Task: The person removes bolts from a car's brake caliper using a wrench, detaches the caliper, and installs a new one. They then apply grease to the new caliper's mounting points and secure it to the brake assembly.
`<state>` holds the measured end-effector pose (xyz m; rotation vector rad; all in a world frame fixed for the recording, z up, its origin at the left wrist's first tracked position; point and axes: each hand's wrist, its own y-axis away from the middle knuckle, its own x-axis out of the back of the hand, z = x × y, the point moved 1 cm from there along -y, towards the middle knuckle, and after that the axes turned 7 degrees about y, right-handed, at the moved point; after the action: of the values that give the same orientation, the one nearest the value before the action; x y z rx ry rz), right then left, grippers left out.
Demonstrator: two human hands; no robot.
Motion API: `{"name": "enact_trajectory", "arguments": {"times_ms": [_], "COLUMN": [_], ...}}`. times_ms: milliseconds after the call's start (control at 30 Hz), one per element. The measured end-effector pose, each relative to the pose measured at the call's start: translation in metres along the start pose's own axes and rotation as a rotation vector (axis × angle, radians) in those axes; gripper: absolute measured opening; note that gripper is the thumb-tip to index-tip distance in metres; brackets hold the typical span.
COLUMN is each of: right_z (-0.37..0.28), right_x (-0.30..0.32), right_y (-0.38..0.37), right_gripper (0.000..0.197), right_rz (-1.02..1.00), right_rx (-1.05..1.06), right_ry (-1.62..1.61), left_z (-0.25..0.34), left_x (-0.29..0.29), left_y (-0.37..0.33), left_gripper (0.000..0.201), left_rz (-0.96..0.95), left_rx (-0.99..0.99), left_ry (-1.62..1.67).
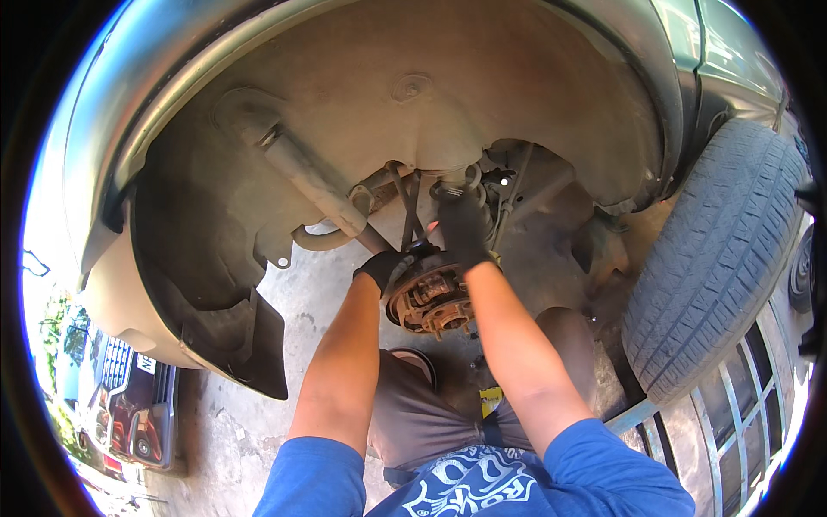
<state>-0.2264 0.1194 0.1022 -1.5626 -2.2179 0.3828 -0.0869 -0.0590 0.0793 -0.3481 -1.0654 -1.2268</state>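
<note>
The rusted wheel hub (433, 299) is located below and between the dark-gloved left hand (381, 268), set at its upper-left edge, and the right hand (463, 231), seen blurred above its right side. Whether either hand is spread, pressed together or pinching any part cannot be determined.

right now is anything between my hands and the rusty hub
Nothing visible. Your left hand is right at the upper left edge of the hub; your right hand, blurred, overlaps its upper right in view, contact unclear. The tire stands off to the right, out of the way.
</note>
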Motion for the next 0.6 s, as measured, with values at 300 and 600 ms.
{"name": "enact_trajectory", "arguments": {"times_ms": [300,600], "right_z": [-0.006,0.018], "right_x": [0.004,0.004], "right_y": [-0.011,-0.009], "right_gripper": [0.029,0.023], "right_rz": [-0.008,0.012], "right_rx": [-0.028,0.091], "right_ry": [0.131,0.179], "left_z": [0.051,0.018], "left_x": [0.008,0.01], "left_y": [0.015,0.017], "left_gripper": [0.048,0.029], "left_rz": [-0.001,-0.033], "left_rx": [0.281,0.045], "left_ry": [-0.13,0.11]}}
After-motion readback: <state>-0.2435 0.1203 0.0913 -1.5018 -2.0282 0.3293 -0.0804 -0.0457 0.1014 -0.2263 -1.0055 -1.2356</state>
